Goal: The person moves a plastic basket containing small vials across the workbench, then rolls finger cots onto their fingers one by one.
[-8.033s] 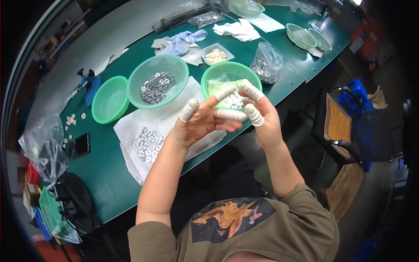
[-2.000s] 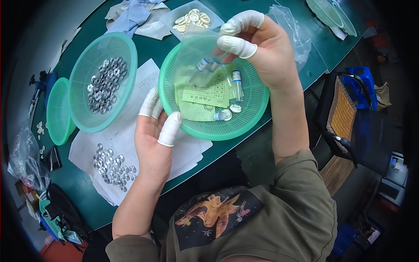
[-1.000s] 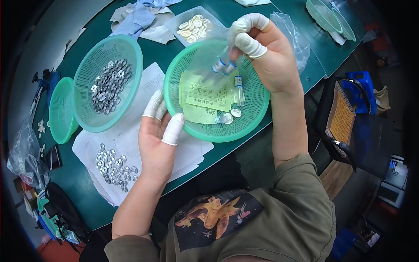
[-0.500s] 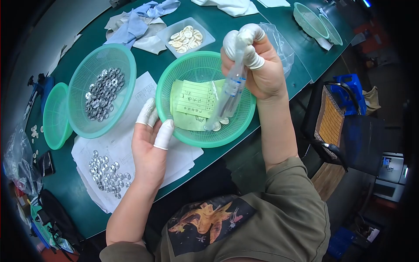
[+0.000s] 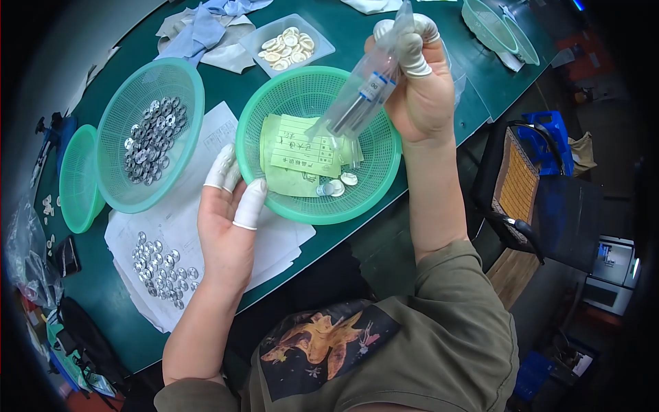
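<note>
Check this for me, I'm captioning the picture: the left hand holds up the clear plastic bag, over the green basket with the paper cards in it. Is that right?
Not quite: the hand is wrong. The head view shows the right hand holding up the clear plastic bag, over the green basket with the paper cards in it.

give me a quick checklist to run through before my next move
- Right hand grips plastic bag: ok
- Blue-banded tubes inside that bag: ok
- Bag's mouth sealed: cannot tell, fingers cover part of it
- Left hand firmly gripping green basket: cannot tell, its fingers are at the rim
- All metal discs in a basket: not ok, some lie on the paper
</note>
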`<state>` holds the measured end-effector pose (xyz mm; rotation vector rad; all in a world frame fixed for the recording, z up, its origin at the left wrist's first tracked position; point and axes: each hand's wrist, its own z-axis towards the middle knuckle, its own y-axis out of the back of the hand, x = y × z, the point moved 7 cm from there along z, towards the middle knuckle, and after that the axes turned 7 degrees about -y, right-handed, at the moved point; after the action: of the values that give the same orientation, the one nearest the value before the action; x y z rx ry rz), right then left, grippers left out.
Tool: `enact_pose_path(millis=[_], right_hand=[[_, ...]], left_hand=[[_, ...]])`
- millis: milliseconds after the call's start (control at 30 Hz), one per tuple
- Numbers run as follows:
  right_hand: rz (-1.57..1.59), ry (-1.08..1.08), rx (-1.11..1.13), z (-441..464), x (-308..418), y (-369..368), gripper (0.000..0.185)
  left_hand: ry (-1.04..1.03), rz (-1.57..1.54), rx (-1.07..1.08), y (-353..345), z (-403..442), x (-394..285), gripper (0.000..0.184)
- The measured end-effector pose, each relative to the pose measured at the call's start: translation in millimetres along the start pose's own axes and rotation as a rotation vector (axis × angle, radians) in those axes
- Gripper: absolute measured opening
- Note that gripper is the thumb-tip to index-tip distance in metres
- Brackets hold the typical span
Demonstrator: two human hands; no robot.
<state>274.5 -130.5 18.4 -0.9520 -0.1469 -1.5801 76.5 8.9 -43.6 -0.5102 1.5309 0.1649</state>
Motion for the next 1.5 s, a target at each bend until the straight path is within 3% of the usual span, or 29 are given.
enact_pose_path(millis=[33, 67, 133, 167, 233, 267, 333, 400, 467, 533, 700, 767, 1500], right_hand=[[0.033, 0.187, 0.275, 2, 9, -14, 0.014], [0.032, 0.188, 0.272, -9, 14, -17, 0.014], [-0.159, -0.17, -0.442, -19, 15, -22, 0.011], [-0.159, -0.169, -0.446, -16, 9, -6, 0.011], [-0.085, 0.146, 0.235, -1, 10, -19, 0.014], [-0.085, 0.148, 0.232, -10, 14, -20, 0.014], [-0.236, -0.199, -0.179, -19, 9, -23, 0.019], [-0.311, -0.283, -0.15, -20, 0, -30, 0.019], [-0.378, -0.3, -0.157, -20, -10, -34, 0.022], [-0.692, -0.117, -0.253, -18, -2, -31, 0.028], [-0.561, -0.06, -0.458, -20, 14, -27, 0.02], [-0.441, -0.184, -0.534, -24, 5, -16, 0.022], [-0.505, -0.337, -0.668, -26, 9, -11, 0.016]], left_hand=[[-0.005, -0.002, -0.003, 0, 0, 0, 0.059], [-0.01, -0.004, -0.005, 0, 0, 0, 0.059], [-0.009, -0.005, -0.002, -1, 0, -1, 0.059], [-0.012, -0.007, -0.003, -1, 0, -1, 0.059], [-0.014, 0.004, -0.003, -1, 0, -1, 0.058], [-0.019, 0.013, -0.005, 0, 0, -1, 0.058], [-0.021, 0.02, -0.006, 0, 0, -1, 0.058], [-0.021, 0.028, -0.005, -1, 0, -2, 0.057], [-0.004, 0.019, -0.024, 1, 0, -1, 0.058], [-0.007, 0.023, -0.019, 0, 0, -1, 0.058], [-0.001, 0.024, -0.009, -1, 0, -2, 0.059], [-0.015, 0.032, -0.012, 0, 0, -3, 0.058], [-0.017, 0.018, -0.001, -2, 0, -4, 0.058]])
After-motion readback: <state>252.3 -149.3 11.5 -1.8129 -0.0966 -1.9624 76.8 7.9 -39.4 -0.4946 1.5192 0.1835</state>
